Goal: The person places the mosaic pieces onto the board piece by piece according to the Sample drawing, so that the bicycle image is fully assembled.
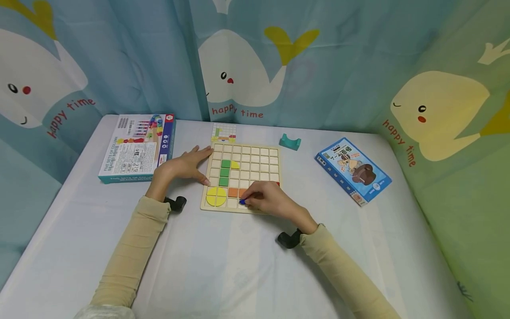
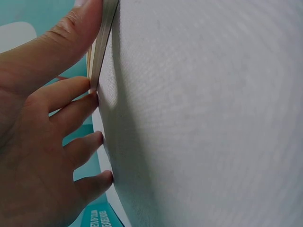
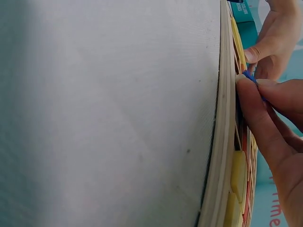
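A wooden grid board (image 1: 255, 168) lies on the white-covered table. My left hand (image 1: 185, 166) rests at its left edge with fingers spread; in the left wrist view the thumb (image 2: 71, 38) touches the board's side. Over the front row, my right hand (image 1: 271, 197) pinches a small blue piece (image 3: 249, 75) between thumb and finger. On the board are several green squares (image 1: 224, 173) in a column, a yellow quarter-round (image 1: 235, 165), a yellow circle of quarter pieces (image 1: 216, 196), orange squares (image 1: 233, 192) and a red piece (image 1: 277, 183). The right hand hides part of the front right.
A patterned card (image 1: 224, 132) lies behind the board, with a teal curved stand (image 1: 290, 142) to its right. The beaded-boxes game box (image 1: 137, 148) is at the left, a blue box (image 1: 354, 170) at the right. A whale-print curtain (image 1: 243, 62) hangs behind the table.
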`<state>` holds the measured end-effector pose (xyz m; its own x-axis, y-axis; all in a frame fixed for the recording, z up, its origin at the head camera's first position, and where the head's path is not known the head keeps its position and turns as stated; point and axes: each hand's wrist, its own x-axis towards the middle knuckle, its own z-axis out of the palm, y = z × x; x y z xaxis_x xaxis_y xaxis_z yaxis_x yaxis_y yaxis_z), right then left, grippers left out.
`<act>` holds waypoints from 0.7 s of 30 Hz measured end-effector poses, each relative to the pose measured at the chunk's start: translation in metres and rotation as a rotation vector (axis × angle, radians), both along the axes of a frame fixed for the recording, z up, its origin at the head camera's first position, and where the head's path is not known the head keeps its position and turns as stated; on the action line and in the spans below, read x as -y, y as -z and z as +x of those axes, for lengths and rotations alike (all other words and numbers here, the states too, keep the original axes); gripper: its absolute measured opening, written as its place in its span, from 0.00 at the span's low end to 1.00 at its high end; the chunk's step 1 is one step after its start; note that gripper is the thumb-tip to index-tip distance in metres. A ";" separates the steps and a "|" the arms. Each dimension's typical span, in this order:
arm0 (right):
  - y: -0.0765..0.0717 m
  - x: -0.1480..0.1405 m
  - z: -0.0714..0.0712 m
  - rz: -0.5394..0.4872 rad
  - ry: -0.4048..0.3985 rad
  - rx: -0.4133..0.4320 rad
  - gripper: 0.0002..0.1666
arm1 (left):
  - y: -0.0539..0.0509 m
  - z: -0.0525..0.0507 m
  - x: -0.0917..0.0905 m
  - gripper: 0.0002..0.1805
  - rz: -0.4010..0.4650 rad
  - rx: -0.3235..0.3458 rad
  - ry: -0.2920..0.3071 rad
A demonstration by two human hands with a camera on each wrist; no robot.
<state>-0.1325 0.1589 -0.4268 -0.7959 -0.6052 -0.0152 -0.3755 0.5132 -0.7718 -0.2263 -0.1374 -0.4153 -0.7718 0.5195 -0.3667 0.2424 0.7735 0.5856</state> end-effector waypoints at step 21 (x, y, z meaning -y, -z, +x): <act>0.000 0.006 0.001 0.108 -0.080 -0.199 0.05 | -0.001 0.000 -0.001 0.59 -0.007 0.013 -0.009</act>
